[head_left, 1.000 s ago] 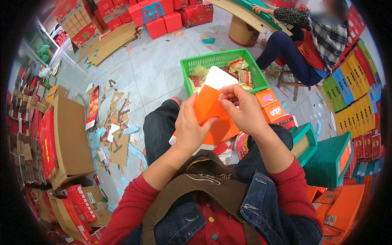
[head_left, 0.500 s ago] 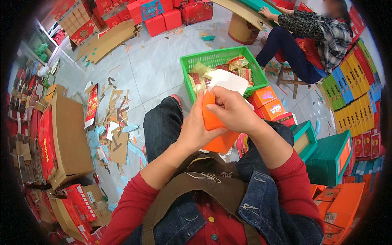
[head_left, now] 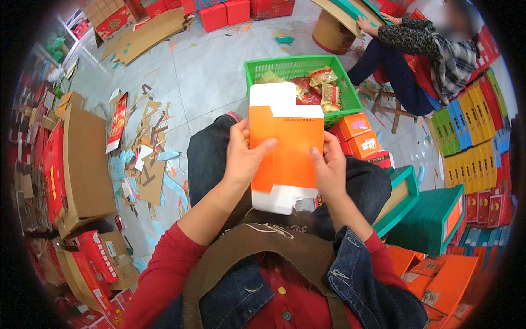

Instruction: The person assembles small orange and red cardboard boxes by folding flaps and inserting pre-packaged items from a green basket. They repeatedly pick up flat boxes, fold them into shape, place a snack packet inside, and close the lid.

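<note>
An orange paper box (head_left: 296, 148) with white end flaps is held upright in front of me, above my lap. Its upper and lower flaps stand unfolded. My left hand (head_left: 246, 153) grips its left edge, thumb on the front face. On the opposite edge, my right hand (head_left: 330, 164) holds it with the thumb in front and fingers behind. Beyond the box stands a green plastic basket (head_left: 350, 101) containing several gold and red wrapped packets (head_left: 330, 94); the box's top flap covers part of it.
Two finished orange boxes (head_left: 364, 143) sit beside the basket. Green boxes (head_left: 430, 219) and flat orange cartons (head_left: 446, 285) lie at my right. Cardboard scraps (head_left: 156, 178) litter the floor at left, near a large carton (head_left: 90, 170). A seated person (head_left: 422, 55) works at far right.
The orange box, earlier bunched between both hands, is now opened out and faces me. My hands have moved apart to its two side edges.
</note>
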Demonstrator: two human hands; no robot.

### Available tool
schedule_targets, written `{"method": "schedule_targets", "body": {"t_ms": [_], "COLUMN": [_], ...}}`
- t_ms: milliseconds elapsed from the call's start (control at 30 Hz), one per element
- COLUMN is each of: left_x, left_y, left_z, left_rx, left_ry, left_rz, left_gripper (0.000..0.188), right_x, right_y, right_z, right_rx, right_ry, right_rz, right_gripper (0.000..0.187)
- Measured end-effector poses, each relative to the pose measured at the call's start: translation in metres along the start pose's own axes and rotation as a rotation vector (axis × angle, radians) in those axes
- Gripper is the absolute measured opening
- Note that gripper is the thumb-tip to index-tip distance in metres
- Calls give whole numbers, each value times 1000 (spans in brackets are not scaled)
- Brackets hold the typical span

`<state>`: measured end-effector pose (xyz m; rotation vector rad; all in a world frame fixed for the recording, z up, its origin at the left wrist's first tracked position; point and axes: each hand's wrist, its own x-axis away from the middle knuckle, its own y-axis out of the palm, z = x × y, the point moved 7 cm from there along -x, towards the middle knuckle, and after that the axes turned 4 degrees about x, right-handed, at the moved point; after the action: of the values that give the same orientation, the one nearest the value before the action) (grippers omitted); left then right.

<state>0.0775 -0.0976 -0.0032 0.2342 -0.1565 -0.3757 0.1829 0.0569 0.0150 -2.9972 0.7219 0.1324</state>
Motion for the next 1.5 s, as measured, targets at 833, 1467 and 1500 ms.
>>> {"method": "schedule_targets", "body": {"t_ms": [833, 1467, 1500], "left_x": [25, 37, 38], "left_y": [24, 25, 25], "left_z": [39, 49, 50], "left_rx": [-527, 210, 176], "left_ry": [394, 115, 107], "left_rz": [-293, -490, -500], "left_gripper": [105, 70, 67], "right_x": [-34, -9, -10], "right_y": [55, 22, 20], "right_z": [-95, -55, -54], "right_rx": [579, -140, -140], "right_ry": [-145, -30, -9], "right_rz": [-511, -280, -295], "right_gripper": [10, 60, 60]}}
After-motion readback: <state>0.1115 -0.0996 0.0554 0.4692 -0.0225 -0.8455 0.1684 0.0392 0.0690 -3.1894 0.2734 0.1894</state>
